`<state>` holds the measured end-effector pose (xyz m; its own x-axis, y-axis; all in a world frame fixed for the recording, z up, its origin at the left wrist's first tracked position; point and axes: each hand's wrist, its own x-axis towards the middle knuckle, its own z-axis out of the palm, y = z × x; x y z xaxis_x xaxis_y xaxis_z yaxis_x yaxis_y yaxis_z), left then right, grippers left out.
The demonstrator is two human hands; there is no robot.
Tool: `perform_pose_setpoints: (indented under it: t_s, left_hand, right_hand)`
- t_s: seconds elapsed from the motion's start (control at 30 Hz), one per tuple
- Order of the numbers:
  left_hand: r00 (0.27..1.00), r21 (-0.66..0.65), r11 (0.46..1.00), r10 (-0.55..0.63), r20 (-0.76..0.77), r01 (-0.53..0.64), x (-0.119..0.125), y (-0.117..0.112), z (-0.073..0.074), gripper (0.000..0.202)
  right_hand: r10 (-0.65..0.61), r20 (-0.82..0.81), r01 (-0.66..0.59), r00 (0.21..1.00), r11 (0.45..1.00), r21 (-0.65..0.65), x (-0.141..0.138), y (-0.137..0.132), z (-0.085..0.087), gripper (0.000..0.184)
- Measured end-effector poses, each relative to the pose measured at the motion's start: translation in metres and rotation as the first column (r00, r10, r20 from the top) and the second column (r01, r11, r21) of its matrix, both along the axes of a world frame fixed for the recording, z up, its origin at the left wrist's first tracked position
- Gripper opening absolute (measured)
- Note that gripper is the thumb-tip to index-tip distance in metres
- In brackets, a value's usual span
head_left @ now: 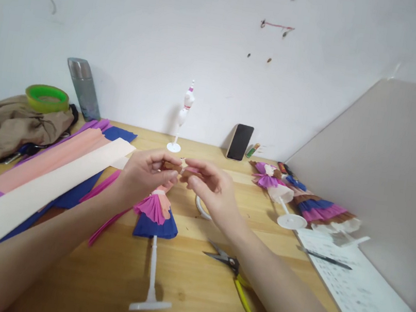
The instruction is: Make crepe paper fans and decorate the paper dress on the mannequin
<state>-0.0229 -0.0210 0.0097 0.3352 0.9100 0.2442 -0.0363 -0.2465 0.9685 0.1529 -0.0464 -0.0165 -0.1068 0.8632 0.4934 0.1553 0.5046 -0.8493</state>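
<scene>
My left hand (147, 170) and my right hand (209, 185) meet above the wooden table (105, 266), both pinching a small brown strip of paper (173, 167) between thumb and fingers. Just below them lies a white mannequin stand (152, 278) dressed in a pink, peach and blue paper skirt (155, 216). A loose pink paper strip (105, 213) lies under my left forearm.
Long crepe paper sheets (32, 182) in cream, peach, purple and blue spread at left. Yellow-handled scissors (237, 275) lie by my right forearm. A bare mannequin (182, 116), phone (240, 142), flask (84, 88), tape roll (46, 98), dressed dolls (302, 204) and paper with pen (349, 281) surround.
</scene>
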Motion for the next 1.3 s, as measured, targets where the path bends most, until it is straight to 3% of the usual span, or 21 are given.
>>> perform_pose_setpoints:
  t_s: [0.1,0.2,0.27,0.37,0.5,0.63,0.73,0.8,0.87,1.0,1.07,1.2,1.3]
  left_hand:
    - [0.999,0.035,0.999,-0.033,-0.005,0.033,-0.002,0.003,-0.001,0.039]
    - [0.994,-0.002,0.995,-0.103,-0.032,0.103,-0.005,0.006,-0.001,0.073]
    - [0.989,-0.023,0.993,-0.120,-0.090,0.119,-0.007,0.006,-0.001,0.065]
    - [0.970,0.028,0.994,-0.101,-0.221,0.109,-0.007,0.004,0.001,0.031]
    - [0.907,0.290,0.946,-0.008,-0.422,0.143,-0.008,-0.001,0.005,0.011]
    - [0.879,0.473,0.869,0.109,-0.465,0.142,-0.010,-0.006,0.006,0.016]
    - [0.905,0.397,0.917,0.138,-0.402,0.037,-0.010,-0.009,0.004,0.024]
    - [0.929,0.296,0.955,0.138,-0.344,-0.032,-0.009,-0.011,0.002,0.042]
    - [0.947,0.211,0.977,0.097,-0.306,-0.032,-0.009,-0.013,0.002,0.055]
    - [0.969,0.159,0.986,-0.010,-0.248,0.051,-0.010,-0.021,0.005,0.031]
    - [0.979,0.069,0.994,-0.073,-0.189,0.088,-0.014,-0.027,0.005,0.023]
    - [0.981,-0.251,0.950,-0.193,-0.009,0.185,-0.027,-0.037,-0.004,0.037]
    - [0.970,-0.383,0.892,-0.228,0.079,0.241,-0.038,-0.042,-0.020,0.040]
  right_hand:
    - [-0.057,-0.017,0.057,0.998,0.998,-0.040,-0.001,0.005,-0.003,0.012]
    - [-0.190,0.085,0.181,0.978,0.978,0.105,-0.001,0.005,-0.002,0.010]
    - [-0.246,0.186,0.201,0.951,0.951,0.235,0.000,0.002,0.000,0.012]
    - [-0.243,0.339,0.115,0.909,0.927,0.358,0.002,-0.002,0.005,0.014]
    - [-0.204,0.352,0.074,0.914,0.934,0.349,0.004,-0.004,0.011,0.011]
    - [-0.168,0.343,0.062,0.924,0.953,0.298,0.005,-0.006,0.016,0.007]
    - [-0.183,0.340,0.075,0.922,0.948,0.308,0.006,-0.007,0.019,0.007]
    - [-0.197,0.332,0.079,0.923,0.938,0.338,0.006,-0.008,0.020,0.008]
    - [-0.204,0.344,0.063,0.916,0.923,0.379,0.007,-0.008,0.021,0.009]
    - [-0.181,0.395,-0.006,0.901,0.904,0.428,0.006,-0.011,0.021,0.010]
    - [-0.154,0.413,-0.043,0.898,0.902,0.429,0.005,-0.014,0.020,0.011]
    - [-0.038,0.481,-0.158,0.876,0.919,0.361,0.003,-0.016,0.019,0.016]
    - [0.123,0.506,-0.279,0.854,0.928,0.245,0.002,-0.016,0.017,0.014]
